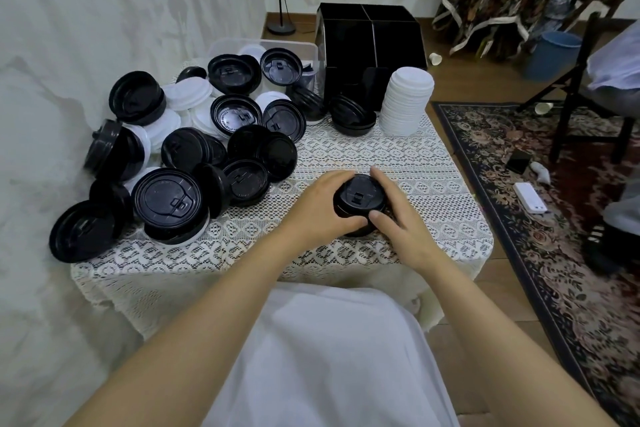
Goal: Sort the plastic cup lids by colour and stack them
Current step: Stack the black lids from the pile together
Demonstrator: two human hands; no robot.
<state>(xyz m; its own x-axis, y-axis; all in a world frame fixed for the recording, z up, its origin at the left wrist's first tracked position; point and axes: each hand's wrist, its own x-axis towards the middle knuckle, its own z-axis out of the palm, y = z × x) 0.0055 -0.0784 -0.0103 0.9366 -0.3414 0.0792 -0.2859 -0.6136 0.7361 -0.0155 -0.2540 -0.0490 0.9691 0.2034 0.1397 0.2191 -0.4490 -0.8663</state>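
We note a mixed heap of black and white lids [194,149] along the left edge of the table [443,191]. The lids are glossy and round, with moulded sip tabs. Near the middle of the front edge, our left hand [322,208] and right hand [394,215] both curl round a short stack of black lids [358,199]. A tall stack of white lids [407,100] stands at the far right corner.

A single head-worn camera looked forward and down, close over the table [415,184]. The wall [52,45] lay at 9 o'clock, the rug [554,253] at 3 o'clock, the person's lap [329,357] at 6 o'clock.
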